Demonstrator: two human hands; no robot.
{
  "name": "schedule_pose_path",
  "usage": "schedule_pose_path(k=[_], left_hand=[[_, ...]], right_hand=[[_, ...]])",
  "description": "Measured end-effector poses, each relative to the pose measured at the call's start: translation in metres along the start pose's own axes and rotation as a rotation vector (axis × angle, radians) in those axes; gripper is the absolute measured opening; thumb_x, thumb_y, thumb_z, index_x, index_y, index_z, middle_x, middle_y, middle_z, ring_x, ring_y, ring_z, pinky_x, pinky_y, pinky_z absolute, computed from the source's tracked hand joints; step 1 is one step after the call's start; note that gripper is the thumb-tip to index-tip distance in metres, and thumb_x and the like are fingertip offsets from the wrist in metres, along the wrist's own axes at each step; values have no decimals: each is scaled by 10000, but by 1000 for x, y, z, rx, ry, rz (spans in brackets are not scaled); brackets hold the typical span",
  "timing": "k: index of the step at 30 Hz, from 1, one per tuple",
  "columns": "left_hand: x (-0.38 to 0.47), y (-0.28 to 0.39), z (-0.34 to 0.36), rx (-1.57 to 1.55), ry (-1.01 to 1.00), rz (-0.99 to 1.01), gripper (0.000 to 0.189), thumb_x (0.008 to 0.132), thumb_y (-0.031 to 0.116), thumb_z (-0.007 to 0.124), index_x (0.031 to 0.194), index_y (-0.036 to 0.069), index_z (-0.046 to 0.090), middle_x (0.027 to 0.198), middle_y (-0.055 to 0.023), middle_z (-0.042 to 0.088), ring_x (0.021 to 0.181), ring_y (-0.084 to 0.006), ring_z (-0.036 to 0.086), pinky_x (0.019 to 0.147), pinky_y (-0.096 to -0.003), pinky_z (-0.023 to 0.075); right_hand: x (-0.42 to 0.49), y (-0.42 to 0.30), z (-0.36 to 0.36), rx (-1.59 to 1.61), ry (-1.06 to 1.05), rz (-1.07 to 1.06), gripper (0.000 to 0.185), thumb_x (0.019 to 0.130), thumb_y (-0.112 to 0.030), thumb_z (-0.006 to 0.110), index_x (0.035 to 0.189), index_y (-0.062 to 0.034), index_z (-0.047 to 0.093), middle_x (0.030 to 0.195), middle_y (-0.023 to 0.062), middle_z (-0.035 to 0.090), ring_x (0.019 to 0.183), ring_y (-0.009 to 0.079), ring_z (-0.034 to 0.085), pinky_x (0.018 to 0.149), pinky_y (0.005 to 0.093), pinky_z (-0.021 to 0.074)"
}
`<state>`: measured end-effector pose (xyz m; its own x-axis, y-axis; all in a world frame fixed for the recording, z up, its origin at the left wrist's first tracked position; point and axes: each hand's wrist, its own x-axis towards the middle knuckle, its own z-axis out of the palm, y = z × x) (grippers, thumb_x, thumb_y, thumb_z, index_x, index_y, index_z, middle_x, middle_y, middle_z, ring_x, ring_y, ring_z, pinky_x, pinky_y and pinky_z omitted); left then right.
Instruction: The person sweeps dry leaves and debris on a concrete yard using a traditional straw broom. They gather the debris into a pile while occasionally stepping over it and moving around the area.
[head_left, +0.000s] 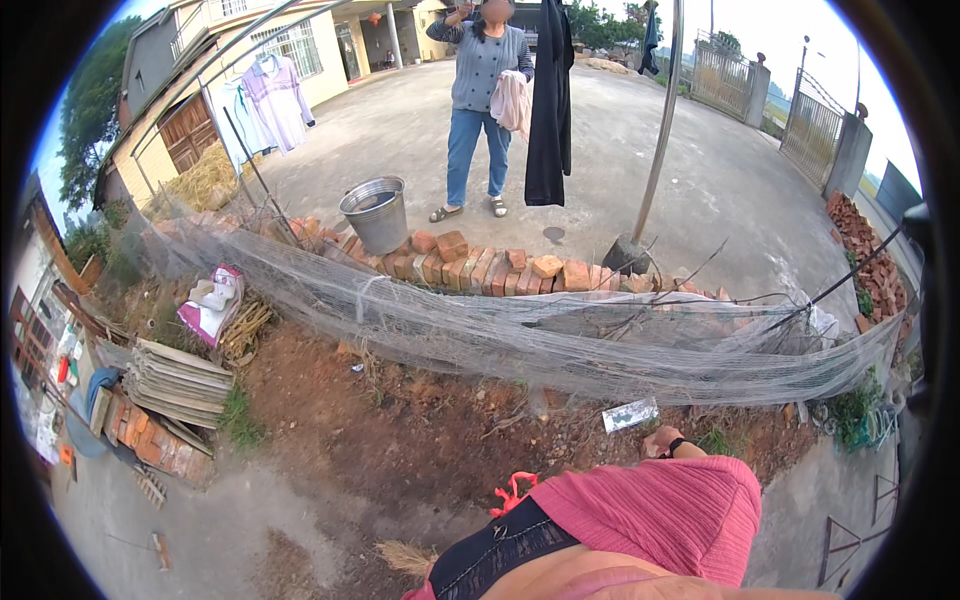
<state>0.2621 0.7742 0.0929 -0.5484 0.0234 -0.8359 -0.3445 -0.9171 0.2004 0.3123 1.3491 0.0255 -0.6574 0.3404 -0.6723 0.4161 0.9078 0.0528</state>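
Observation:
My right hand (663, 442), with a dark band at its wrist, reaches down to the reddish soil (450, 435) from a pink ribbed sleeve (652, 510). Just beyond its fingers is a flat silvery-white packet (630, 415); whether they touch or hold it I cannot tell. My left hand is out of view. Bright red plastic-looking strips (514, 493) show beside the black lace-edged front (495, 551) of my clothing. Near the bottom edge, straw-coloured bristles (406, 559) poke out from behind my body.
A sagging white net (465, 341) spans the soil before a low brick row (480, 268). Beyond it stand a metal bucket (375, 217), a person (487, 90) holding pale pink cloth (511, 105), and a metal pole (660, 127). Stacked corrugated sheets (180, 382) lie left.

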Motion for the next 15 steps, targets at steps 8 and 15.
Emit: schedule_pose_path(k=[8,15], left_hand=[[-10,0,-1,-82,19,-4,109,724,159,445,733,52,424,640,-59,456,583,-134,466,526,-246,400],[-9,-4,-8,-155,43,-15,99,732,156,433,713,60,418,623,-58,447,566,-132,461,507,-242,401]], right_hand=[[-9,-59,-53,-411,99,-338,139,558,-163,500,652,-108,587,676,74,551,645,251,536,528,338,443],[7,-71,-56,-494,-51,-343,175,535,-206,510,671,-115,572,641,52,548,608,225,540,477,323,438]])
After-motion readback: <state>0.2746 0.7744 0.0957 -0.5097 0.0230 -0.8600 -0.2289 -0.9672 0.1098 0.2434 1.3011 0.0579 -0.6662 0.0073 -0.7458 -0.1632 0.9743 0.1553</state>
